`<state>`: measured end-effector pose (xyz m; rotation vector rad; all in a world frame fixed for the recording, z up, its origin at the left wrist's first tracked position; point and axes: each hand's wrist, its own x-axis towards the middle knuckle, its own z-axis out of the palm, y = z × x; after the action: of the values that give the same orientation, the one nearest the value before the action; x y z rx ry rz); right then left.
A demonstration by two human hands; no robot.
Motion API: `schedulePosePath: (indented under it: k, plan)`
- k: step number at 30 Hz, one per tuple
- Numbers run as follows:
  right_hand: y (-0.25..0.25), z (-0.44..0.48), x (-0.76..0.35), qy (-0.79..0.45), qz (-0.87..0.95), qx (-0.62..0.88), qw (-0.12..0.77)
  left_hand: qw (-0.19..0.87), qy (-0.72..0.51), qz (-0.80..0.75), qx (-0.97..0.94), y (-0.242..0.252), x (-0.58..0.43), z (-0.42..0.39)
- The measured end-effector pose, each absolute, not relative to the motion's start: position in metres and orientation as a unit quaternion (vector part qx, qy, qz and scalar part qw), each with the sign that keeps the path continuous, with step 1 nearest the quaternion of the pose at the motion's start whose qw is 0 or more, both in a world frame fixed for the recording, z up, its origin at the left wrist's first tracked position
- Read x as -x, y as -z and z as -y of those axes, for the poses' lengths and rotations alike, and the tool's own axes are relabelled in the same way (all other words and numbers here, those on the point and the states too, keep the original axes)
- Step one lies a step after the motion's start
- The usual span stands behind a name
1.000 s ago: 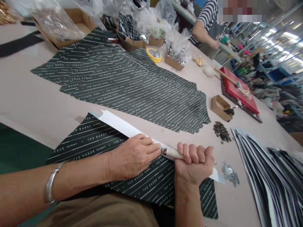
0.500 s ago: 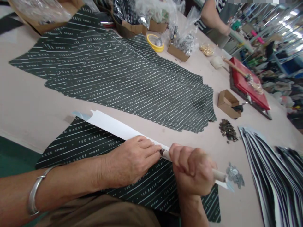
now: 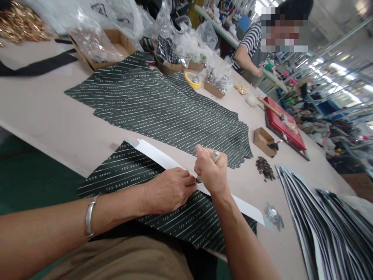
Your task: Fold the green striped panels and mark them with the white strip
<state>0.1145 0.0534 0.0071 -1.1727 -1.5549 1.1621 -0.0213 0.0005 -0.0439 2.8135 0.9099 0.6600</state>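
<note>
A dark fabric panel with white lettering lies before me, a white strip along its far edge. My left hand is closed at the strip, its fingertips together by a small dark metal piece. I cannot tell whether they grip it. My right hand is wrapped in a fist round a pale rod-shaped tool, whose rounded end shows above the fist. The tool's lower end is hidden near the dark piece. Just beyond, more lettered panels lie overlapped on the table.
Dark pieces with white edges are stacked at right, near grey metal pieces and a pile of dark metal bits. Farther back are a small cardboard box, a red pad and yellow tape. A co-worker stands beyond.
My right fist has turned from holding the rod along the strip to holding it more upright over the strip, near my left fingertips. The camera view has shifted; a co-worker's upper body now shows.
</note>
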Motion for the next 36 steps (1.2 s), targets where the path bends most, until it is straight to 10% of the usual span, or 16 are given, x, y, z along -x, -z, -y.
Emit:
schedulePosePath:
  k: [12,20,25,29,36]
  plan:
    - [-0.016,-0.042,-0.112,-0.34,0.723,0.468,0.376,0.084,-0.221,-0.3,-0.924,0.055,0.018,-0.002]
    - [-0.023,-0.033,-0.131,-0.477,0.526,0.35,0.611,0.077,-0.223,-0.292,-0.927,0.044,0.022,-0.001]
    - [0.002,-0.041,-0.152,-0.46,0.559,0.445,0.528,0.083,-0.226,-0.293,-0.925,0.041,0.028,-0.003]
    - [0.007,-0.06,-0.203,-0.17,0.711,0.563,0.385,0.052,-0.231,-0.314,-0.919,0.035,0.024,0.003]
    - [0.032,-0.079,-0.242,-0.039,0.815,0.497,0.295,-0.311,-0.392,-0.336,-0.798,0.099,0.024,-0.038]
